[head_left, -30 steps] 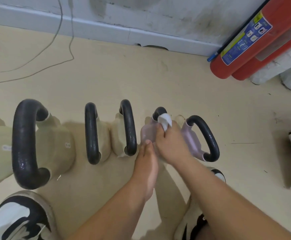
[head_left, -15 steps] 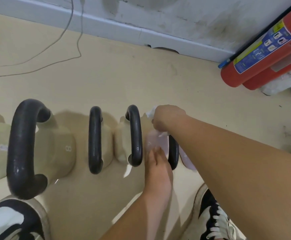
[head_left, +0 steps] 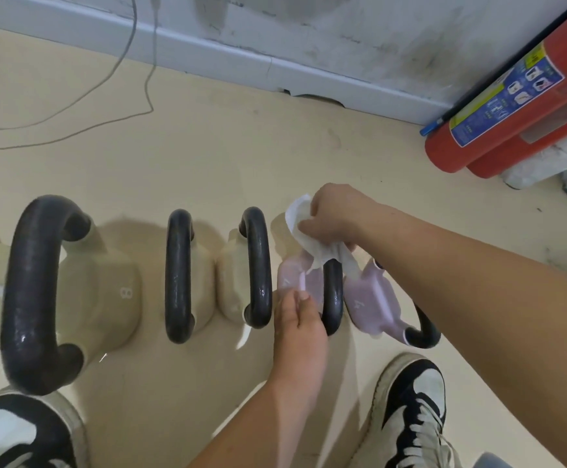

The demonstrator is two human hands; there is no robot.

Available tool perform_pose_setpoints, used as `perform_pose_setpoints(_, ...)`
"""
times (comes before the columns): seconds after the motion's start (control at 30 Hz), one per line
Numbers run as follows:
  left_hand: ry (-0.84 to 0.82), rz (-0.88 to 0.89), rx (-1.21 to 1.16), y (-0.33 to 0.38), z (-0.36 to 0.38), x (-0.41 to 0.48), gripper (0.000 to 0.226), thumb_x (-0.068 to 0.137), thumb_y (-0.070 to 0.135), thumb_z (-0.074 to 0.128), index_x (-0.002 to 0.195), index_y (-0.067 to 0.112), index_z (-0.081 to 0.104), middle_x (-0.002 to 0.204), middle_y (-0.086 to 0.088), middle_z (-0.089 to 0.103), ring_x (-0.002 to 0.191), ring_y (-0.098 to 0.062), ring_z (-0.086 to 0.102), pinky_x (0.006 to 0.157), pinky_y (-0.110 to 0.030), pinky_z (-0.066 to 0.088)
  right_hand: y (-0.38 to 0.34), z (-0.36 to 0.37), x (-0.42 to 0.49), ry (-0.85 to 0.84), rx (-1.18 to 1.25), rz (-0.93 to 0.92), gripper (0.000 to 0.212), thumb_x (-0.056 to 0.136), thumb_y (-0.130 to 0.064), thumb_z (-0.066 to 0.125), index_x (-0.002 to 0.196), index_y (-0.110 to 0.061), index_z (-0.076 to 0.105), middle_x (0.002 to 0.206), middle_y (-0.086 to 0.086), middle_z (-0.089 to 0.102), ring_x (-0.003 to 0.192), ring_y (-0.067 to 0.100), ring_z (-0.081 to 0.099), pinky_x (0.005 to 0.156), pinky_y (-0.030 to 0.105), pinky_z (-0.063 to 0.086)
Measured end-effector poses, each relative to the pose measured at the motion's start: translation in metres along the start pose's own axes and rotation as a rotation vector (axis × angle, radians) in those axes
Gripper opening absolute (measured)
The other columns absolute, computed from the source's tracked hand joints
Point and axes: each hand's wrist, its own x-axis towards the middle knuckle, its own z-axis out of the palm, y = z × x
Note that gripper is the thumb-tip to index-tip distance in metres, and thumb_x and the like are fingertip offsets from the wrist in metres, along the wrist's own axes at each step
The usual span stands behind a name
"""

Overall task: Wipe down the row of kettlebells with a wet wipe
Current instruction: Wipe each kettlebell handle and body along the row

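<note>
The wipe (head_left: 304,231) is white. Two kettlebells (head_left: 370,300) are light purple and three (head_left: 106,298) are tan, with black handles (head_left: 258,265). The extinguisher (head_left: 511,106) is red. The shoes (head_left: 413,400) are black and white.

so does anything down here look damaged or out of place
The skirting board is chipped, with a dark gap under it. The rightmost pink kettlebell looks skewed: its handle slants, unlike the others, which sit parallel.
</note>
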Motion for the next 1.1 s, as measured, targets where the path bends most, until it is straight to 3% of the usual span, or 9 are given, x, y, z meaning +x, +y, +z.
perform_pose_setpoints(0.17, -0.007, -0.009, -0.030, -0.001, 0.002, 0.004, 0.050, 0.108, 0.047, 0.032, 0.157, 0.041, 0.027, 0.165, 0.016, 0.025, 0.148, -0.009, 0.031, 0.125, -0.038, 0.023, -0.016, 0.033, 0.023, -0.042, -0.184, -0.015, 0.028, 0.094, -0.018, 0.064, 0.071, -0.012, 0.050, 0.073, 0.007, 0.057, 0.063, 0.025, 0.055, 0.066, 0.031, 0.046)
perform_pose_setpoints(0.27, 0.002, -0.013, -0.033, -0.004, 0.003, 0.007, 0.049, 0.107, 0.047, 0.034, 0.155, 0.041, 0.031, 0.164, 0.017, 0.026, 0.147, -0.011, 0.032, 0.124, -0.040, 0.024, -0.016, 0.038, 0.027, -0.038, -0.196, -0.014, 0.028, 0.097, -0.018, 0.061, 0.072, -0.015, 0.049, 0.076, 0.004, 0.054, 0.075, 0.026, 0.057, 0.074, 0.035, 0.047)
perform_pose_setpoints(0.47, 0.004, 0.013, -0.003, -0.003, -0.001, 0.009, 0.043, 0.108, 0.043, 0.034, 0.151, 0.037, 0.038, 0.158, 0.015, 0.034, 0.140, -0.010, 0.037, 0.116, -0.030, 0.027, -0.010, 0.032, 0.022, -0.106, -0.035, 0.032, 0.021, 0.096, -0.018, 0.062, 0.078, -0.011, 0.054, 0.074, 0.003, 0.047, 0.086, 0.031, 0.053, 0.083, 0.038, 0.048)
perform_pose_setpoints(0.63, -0.015, 0.041, 0.001, -0.005, -0.004, 0.007, 0.031, 0.109, 0.037, 0.037, 0.138, 0.043, 0.044, 0.127, 0.026, 0.049, 0.106, 0.008, 0.048, 0.100, -0.024, 0.030, -0.004, 0.036, 0.019, -0.003, 0.066, 0.073, 0.027, 0.097, -0.012, 0.055, 0.071, -0.012, 0.047, 0.071, 0.006, 0.049, 0.060, 0.021, 0.048, 0.058, 0.029, 0.040)
perform_pose_setpoints(0.73, 0.001, 0.013, -0.021, -0.011, -0.007, 0.008, 0.028, 0.109, 0.032, 0.041, 0.129, 0.049, 0.048, 0.104, 0.039, 0.047, 0.096, 0.020, 0.044, 0.096, -0.022, 0.031, -0.001, 0.036, 0.006, 0.057, 0.110, 0.083, 0.026, 0.097, -0.013, 0.057, 0.073, -0.012, 0.045, 0.074, 0.006, 0.050, 0.061, 0.018, 0.047, 0.055, 0.028, 0.036)
perform_pose_setpoints(0.8, -0.001, 0.000, -0.050, -0.015, -0.009, 0.008, 0.031, 0.109, 0.028, 0.042, 0.126, 0.052, 0.051, 0.108, 0.038, 0.051, 0.100, 0.019, 0.049, 0.098, -0.020, 0.032, 0.000, 0.039, -0.009, 0.055, 0.170, 0.115, 0.027, 0.097, -0.007, 0.055, 0.073, -0.011, 0.042, 0.074, 0.005, 0.048, 0.066, 0.021, 0.050, 0.057, 0.028, 0.038)
perform_pose_setpoints(0.9, -0.043, -0.022, -0.066, -0.018, -0.013, 0.005, 0.040, 0.110, 0.024, 0.042, 0.142, 0.046, 0.051, 0.132, 0.028, 0.054, 0.121, 0.004, 0.051, 0.103, -0.020, 0.032, 0.004, 0.049, -0.035, 0.116, 0.224, 0.098, 0.011, 0.100, -0.005, 0.048, 0.092, -0.010, 0.042, 0.075, 0.001, 0.046, 0.069, 0.019, 0.051, 0.056, 0.026, 0.038)
perform_pose_setpoints(1.0, -0.074, -0.006, -0.051, -0.020, -0.014, 0.005, 0.044, 0.109, 0.025, 0.044, 0.147, 0.045, 0.048, 0.145, 0.023, 0.054, 0.132, 0.000, 0.049, 0.111, -0.023, 0.034, 0.006, 0.064, -0.058, 0.217, 0.356, 0.105, 0.011, 0.099, -0.004, 0.036, 0.099, -0.015, 0.038, 0.079, -0.003, 0.041, 0.059, 0.007, 0.033, 0.046, 0.020, 0.032)
perform_pose_setpoints(1.1, -0.104, 0.012, -0.038, -0.020, -0.015, 0.005, 0.046, 0.108, 0.020, 0.044, 0.147, 0.045, 0.050, 0.143, 0.020, 0.058, 0.129, 0.003, 0.053, 0.107, -0.019, 0.039, 0.010, 0.094, -0.069, 0.303, 0.612, 0.216, 0.016, 0.109, -0.025, 0.040, 0.110, -0.010, 0.045, 0.074, -0.007, 0.044, 0.058, 0.004, 0.042, 0.044, 0.016, 0.034)
